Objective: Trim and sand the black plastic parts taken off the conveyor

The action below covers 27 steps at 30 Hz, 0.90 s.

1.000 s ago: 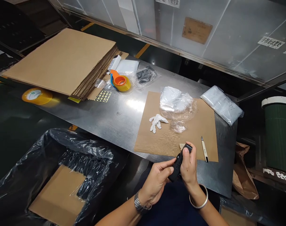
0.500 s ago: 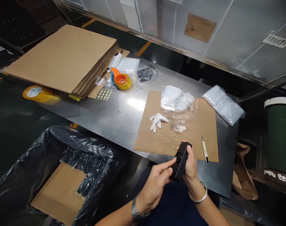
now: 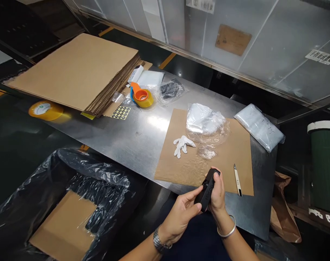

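Both hands hold a small black box-shaped device [image 3: 208, 194] in front of my body, just off the table's near edge. A round, lens-like part shows on its left face; its exact kind I cannot make out. My right hand [image 3: 218, 193] is wrapped round the right side, thumb on the upper edge. At the left side, my left hand [image 3: 183, 209] pinches the lower end, with the index fingertip close to the round part. Beyond the device lies a cardboard sheet [image 3: 170, 165] bearing a white glove [image 3: 183, 145], a craft knife [image 3: 238, 180] and crumpled clear plastic bags [image 3: 204, 119].
Stacked cardboard [image 3: 78, 69] covers the table's left end, beside a tape dispenser [image 3: 141, 96] and a sticker sheet [image 3: 121, 112]. A packet of plastic bags [image 3: 259, 127] lies at right. Below left stands a bin lined with black plastic [image 3: 99, 165]; a green bin [image 3: 325, 166] stands far right.
The device has turned in my hands, so its round-part face shows less and its narrow side more. The whole scene sits slightly lower in view.
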Available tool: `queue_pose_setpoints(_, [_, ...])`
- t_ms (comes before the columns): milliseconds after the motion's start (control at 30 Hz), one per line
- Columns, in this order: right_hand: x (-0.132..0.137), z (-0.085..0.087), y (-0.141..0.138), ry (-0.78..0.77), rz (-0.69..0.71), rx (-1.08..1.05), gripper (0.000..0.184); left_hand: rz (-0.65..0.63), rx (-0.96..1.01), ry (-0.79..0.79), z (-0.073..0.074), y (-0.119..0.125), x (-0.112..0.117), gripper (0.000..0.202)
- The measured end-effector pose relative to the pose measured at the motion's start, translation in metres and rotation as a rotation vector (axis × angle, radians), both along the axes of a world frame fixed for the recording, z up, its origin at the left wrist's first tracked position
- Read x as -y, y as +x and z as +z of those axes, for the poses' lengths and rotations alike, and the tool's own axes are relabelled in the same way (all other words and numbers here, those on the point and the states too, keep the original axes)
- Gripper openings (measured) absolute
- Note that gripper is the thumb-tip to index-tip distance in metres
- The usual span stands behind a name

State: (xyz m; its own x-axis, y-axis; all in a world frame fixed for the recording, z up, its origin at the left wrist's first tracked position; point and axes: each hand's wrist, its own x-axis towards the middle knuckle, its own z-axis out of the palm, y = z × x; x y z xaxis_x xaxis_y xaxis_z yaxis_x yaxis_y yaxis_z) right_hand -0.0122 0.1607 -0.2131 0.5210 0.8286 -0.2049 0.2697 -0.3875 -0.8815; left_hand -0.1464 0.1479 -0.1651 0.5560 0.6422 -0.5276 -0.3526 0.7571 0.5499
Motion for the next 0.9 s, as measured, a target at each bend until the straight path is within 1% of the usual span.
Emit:
queue_pose_setpoints(67, [-0.008, -0.017, 0.003, -0.088, 0.047, 0.133, 0.044, -0.037, -0.007, 0.065, -0.019, 0.001, -0.004, 0.053])
queue_pose_setpoints(100, [-0.013, -0.025, 0.003, -0.116, 0.066, 0.177, 0.044, -0.045, -0.075, 0.13, -0.032, 0.004, -0.006, 0.053])
queue_pose_setpoints(133, [-0.019, -0.033, 0.003, -0.128, 0.084, 0.204, 0.044, -0.043, -0.175, 0.207, -0.046, 0.007, -0.009, 0.055])
queue_pose_setpoints(200, [-0.031, -0.048, 0.002, -0.139, 0.133, 0.262, 0.045, -0.016, -0.483, 0.334, -0.076, 0.014, -0.017, 0.052])
queue_pose_setpoints(300, [-0.057, -0.065, 0.008, -0.137, 0.231, 0.395, 0.046, 0.011, -0.64, 0.365, -0.115, 0.024, -0.031, 0.044])
queue_pose_setpoints(333, [-0.069, -0.069, 0.013, -0.129, 0.257, 0.447, 0.046, 0.012, -0.672, 0.369, -0.126, 0.026, -0.036, 0.043])
queue_pose_setpoints(400, [-0.1, -0.075, 0.028, -0.108, 0.291, 0.558, 0.045, 0.003, -0.753, 0.384, -0.141, 0.028, -0.043, 0.043])
queue_pose_setpoints(467, [-0.139, -0.08, 0.046, -0.083, 0.315, 0.666, 0.041, -0.014, -0.834, 0.401, -0.149, 0.03, -0.046, 0.045])
queue_pose_setpoints(567, [-0.2, -0.088, 0.068, -0.058, 0.363, 0.799, 0.03, -0.047, -0.953, 0.439, -0.154, 0.033, -0.043, 0.049])
queue_pose_setpoints(633, [-0.231, -0.096, 0.077, -0.057, 0.411, 0.859, 0.024, -0.12, -1.091, 0.517, -0.155, 0.033, -0.038, 0.051])
queue_pose_setpoints(667, [-0.242, -0.1, 0.08, -0.06, 0.439, 0.879, 0.023, -0.167, -1.152, 0.562, -0.155, 0.033, -0.036, 0.051])
queue_pose_setpoints(733, [-0.255, -0.109, 0.084, -0.07, 0.487, 0.904, 0.024, -0.248, -1.214, 0.628, -0.155, 0.03, -0.034, 0.049])
queue_pose_setpoints(767, [-0.258, -0.113, 0.086, -0.074, 0.504, 0.91, 0.023, -0.262, -1.209, 0.632, -0.155, 0.027, -0.033, 0.049])
queue_pose_setpoints(833, [-0.258, -0.118, 0.088, -0.075, 0.515, 0.914, 0.023, -0.241, -1.185, 0.613, -0.156, 0.022, -0.034, 0.049])
queue_pose_setpoints(900, [-0.255, -0.119, 0.089, -0.065, 0.498, 0.903, 0.023, -0.167, -1.161, 0.572, -0.157, 0.017, -0.038, 0.048])
